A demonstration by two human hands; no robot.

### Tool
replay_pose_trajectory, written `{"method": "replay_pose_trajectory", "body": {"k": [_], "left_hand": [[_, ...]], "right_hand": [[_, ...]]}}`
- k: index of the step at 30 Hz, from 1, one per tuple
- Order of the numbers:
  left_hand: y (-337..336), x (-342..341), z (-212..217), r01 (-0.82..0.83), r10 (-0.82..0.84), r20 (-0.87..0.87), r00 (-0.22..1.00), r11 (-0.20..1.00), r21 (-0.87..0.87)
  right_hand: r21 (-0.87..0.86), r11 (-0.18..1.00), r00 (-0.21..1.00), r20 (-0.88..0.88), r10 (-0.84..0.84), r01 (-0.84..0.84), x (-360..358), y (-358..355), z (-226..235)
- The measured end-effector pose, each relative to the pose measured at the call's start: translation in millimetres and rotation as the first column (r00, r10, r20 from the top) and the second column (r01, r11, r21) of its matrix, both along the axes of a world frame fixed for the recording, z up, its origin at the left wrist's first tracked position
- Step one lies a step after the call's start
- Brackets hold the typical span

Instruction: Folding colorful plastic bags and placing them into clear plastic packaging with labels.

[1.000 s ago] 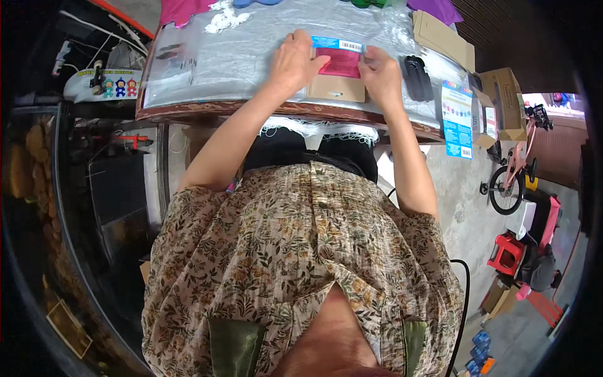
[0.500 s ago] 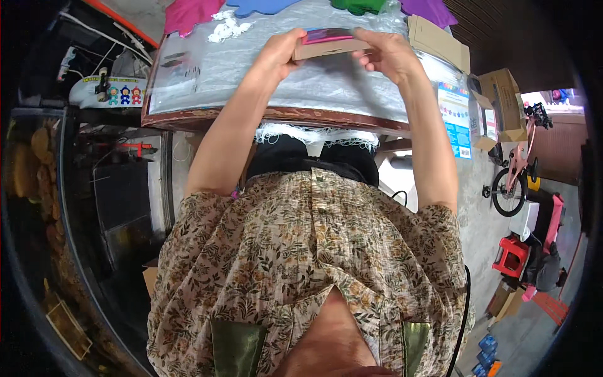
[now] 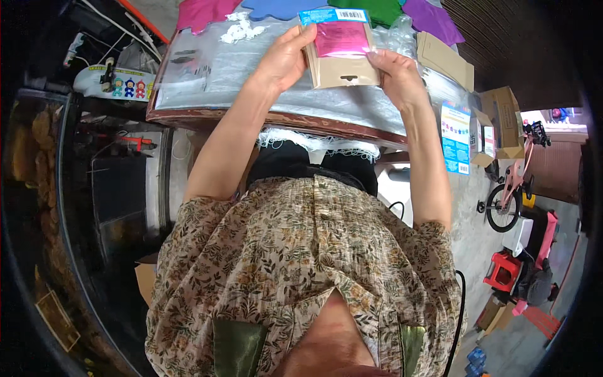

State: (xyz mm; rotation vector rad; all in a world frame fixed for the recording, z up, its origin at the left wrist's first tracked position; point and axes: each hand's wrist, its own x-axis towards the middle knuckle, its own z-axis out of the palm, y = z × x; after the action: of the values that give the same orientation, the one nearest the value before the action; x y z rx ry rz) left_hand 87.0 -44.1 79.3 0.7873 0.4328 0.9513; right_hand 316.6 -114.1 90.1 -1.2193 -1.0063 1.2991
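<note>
Above the table, both my hands hold up a flat package [image 3: 342,41]. It has a blue top strip with a barcode, a bright pink sheet in the middle, and brown cardboard with a hanger slot at the lower end. My left hand [image 3: 284,61] grips its left edge, thumb on the front. On the other side my right hand [image 3: 401,76] pinches the right edge near the pink sheet's lower corner. Both hands are closed, and some fingers are hidden behind the cardboard. Just left of the package, a crumpled white clump [image 3: 242,29] lies on the table.
Along the table's [image 3: 251,103] far edge lie pink [image 3: 204,14], blue [image 3: 282,7], green [image 3: 377,11] and purple [image 3: 433,20] flat pieces. Cardboard sheets [image 3: 446,61] rest at right, beside a blue-and-white printed card [image 3: 455,138]. Farther right stand open boxes [image 3: 502,116] and a pink bicycle [image 3: 507,195].
The package, seen nearly edge-on before, is now tilted upright so its printed face shows. My right hand has shifted down along its right edge. The whole view has shifted slightly.
</note>
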Motion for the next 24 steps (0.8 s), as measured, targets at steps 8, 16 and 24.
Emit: {"method": "replay_pose_trajectory", "body": {"k": [8, 16, 24], "left_hand": [[-12, -65, 24, 0.005, 0.101, -0.418, 0.903, 0.970, 0.244], [-102, -282, 28, -0.215, 0.891, -0.451, 0.044, 0.450, 0.867], [-312, -411, -280, -0.778, 0.289, -0.903, 0.318, 0.624, -0.074]], "right_hand": [[0.172, 0.972, 0.975, 0.181, 0.130, -0.162, -26, -15, 5], [0.229, 0.925, 0.919, 0.325, 0.222, -0.304, -81, -35, 53], [0.092, 0.965, 0.914, 0.354, 0.199, -0.246, -72, -58, 23]]}}
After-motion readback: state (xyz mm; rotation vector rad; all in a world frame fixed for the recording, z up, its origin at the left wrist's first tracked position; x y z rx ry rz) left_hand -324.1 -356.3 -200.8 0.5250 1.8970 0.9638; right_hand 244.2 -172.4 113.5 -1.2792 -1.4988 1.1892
